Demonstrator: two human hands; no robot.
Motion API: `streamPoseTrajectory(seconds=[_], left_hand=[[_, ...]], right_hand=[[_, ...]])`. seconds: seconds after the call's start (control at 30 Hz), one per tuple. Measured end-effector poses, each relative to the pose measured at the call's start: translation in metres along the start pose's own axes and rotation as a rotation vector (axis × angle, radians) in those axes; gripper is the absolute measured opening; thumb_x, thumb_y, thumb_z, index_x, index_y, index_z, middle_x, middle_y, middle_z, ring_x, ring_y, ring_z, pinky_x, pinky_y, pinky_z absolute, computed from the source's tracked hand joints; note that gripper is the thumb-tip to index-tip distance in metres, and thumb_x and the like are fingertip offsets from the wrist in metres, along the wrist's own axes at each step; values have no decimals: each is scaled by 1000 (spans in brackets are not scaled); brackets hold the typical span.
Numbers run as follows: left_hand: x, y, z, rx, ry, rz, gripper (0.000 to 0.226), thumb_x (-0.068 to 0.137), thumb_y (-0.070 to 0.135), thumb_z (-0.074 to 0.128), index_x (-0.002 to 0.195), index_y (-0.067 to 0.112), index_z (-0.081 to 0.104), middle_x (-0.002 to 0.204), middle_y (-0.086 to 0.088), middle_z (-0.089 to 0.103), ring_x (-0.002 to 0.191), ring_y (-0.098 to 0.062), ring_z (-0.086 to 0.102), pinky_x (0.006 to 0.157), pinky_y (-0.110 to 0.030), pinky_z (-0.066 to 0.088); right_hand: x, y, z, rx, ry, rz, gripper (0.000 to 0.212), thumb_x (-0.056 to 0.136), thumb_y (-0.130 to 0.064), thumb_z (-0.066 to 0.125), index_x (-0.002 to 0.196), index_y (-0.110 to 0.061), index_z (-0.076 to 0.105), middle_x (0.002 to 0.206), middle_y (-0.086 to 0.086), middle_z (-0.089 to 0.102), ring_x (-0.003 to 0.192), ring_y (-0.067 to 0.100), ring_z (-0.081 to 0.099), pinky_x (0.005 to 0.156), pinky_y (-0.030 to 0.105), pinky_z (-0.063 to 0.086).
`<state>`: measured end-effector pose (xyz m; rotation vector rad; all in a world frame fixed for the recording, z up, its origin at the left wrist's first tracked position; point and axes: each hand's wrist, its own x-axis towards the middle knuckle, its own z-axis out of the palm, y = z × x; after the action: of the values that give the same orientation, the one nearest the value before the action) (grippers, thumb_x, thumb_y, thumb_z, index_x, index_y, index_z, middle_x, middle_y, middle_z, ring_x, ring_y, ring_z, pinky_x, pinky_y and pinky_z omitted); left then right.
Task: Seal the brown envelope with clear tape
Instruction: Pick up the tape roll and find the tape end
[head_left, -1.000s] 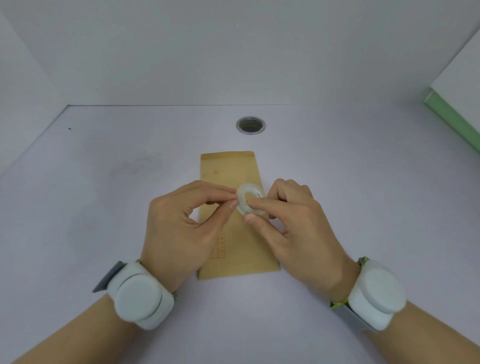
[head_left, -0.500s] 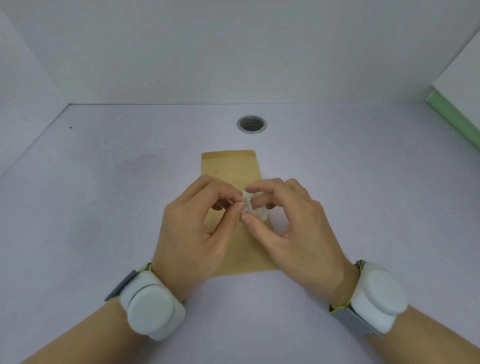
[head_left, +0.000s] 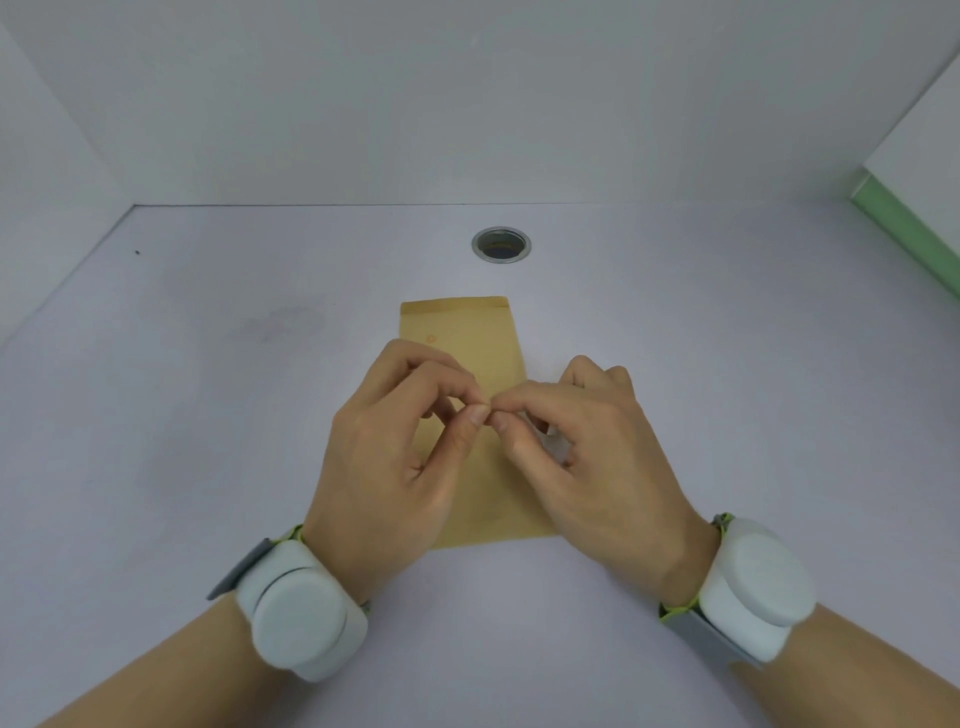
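Both hands hover over the brown envelope (head_left: 467, 332), which lies flat on the white table (head_left: 156, 415) with its flap end toward the round metal hole (head_left: 501, 245). We note the left hand (head_left: 395, 457) pinched thumb to forefinger, fingertips touching those of the right hand (head_left: 587, 457), also pinched. A pale bit of the tape roll (head_left: 555, 446) shows inside the right hand; we cannot tell what the left pinch holds.
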<state>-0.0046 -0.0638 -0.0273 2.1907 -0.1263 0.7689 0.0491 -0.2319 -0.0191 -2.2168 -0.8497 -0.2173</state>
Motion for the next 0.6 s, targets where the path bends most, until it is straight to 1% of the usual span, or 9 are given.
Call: streamPoseTrajectory(seconds=[0.13, 0.2, 0.27, 0.33, 0.37, 0.43, 0.47, 0.53, 0.6], left_hand=[[1, 0, -2, 32, 23, -30, 5, 93, 12, 70, 89, 11, 73, 98, 1, 63, 77, -11, 63, 79, -14, 45], [6, -5, -7, 61, 81, -76, 5, 94, 12, 69, 91, 15, 72, 97, 3, 64, 78, -10, 64, 79, -12, 44], [14, -18, -17, 139, 105, -108, 7, 96, 14, 68, 99, 18, 73, 101, 7, 66, 83, -4, 66, 80, -9, 43], [19, -38, -25, 240, -1, -132, 16, 95, 19, 69, 111, 22, 74, 113, 8, 69, 96, 0, 67, 89, -11, 46], [19, -46, -26, 288, -98, -152, 24, 95, 26, 68, 119, 23, 72, 123, 8, 68, 109, -6, 67, 99, -17, 46], [16, -53, -25, 357, -315, -194, 49, 94, 47, 58, 137, 23, 64, 145, 7, 61, 135, -16, 56, 116, -36, 41], [14, -53, -24, 370, -395, -197, 59, 93, 55, 50, 142, 23, 60, 151, 7, 57, 142, -18, 50, 120, -42, 38], [12, -48, -21, 376, -476, -178, 66, 93, 61, 39, 144, 25, 58, 154, 10, 53, 146, -15, 45, 122, -45, 34], [8, -44, -19, 373, -488, -152, 60, 92, 61, 39, 139, 30, 60, 150, 15, 55, 142, -11, 47, 120, -39, 34]], right_hand=[[0, 2, 1, -33, 5, -13, 22, 103, -31, 52, 89, -31, 70, 69, -15, 65, 76, 14, 40, 76, 33, 29], [1, 7, 2, -34, 42, 23, 23, 102, -31, 51, 88, -29, 70, 65, -11, 63, 76, 16, 42, 78, 37, 33], [2, 14, 2, -32, 99, 77, 23, 101, -31, 52, 88, -28, 71, 62, -10, 61, 76, 17, 44, 79, 39, 35], [4, 18, 2, -20, 142, 124, 23, 101, -31, 51, 89, -28, 71, 62, -9, 61, 77, 18, 46, 80, 40, 37], [5, 19, 2, -13, 156, 137, 23, 101, -31, 51, 88, -28, 71, 62, -8, 61, 78, 18, 46, 81, 41, 37], [5, 19, 2, 2, 170, 145, 23, 100, -30, 51, 88, -27, 71, 62, -8, 60, 79, 18, 46, 82, 40, 37], [5, 19, 2, 7, 175, 146, 23, 100, -30, 52, 88, -28, 71, 63, -8, 60, 80, 18, 47, 82, 39, 37], [6, 19, 1, 16, 193, 145, 21, 100, -28, 54, 89, -28, 72, 64, -10, 59, 81, 17, 47, 82, 37, 36], [7, 19, 0, 60, 213, 151, 18, 100, -23, 58, 90, -27, 73, 66, -13, 59, 83, 16, 48, 81, 33, 40]])
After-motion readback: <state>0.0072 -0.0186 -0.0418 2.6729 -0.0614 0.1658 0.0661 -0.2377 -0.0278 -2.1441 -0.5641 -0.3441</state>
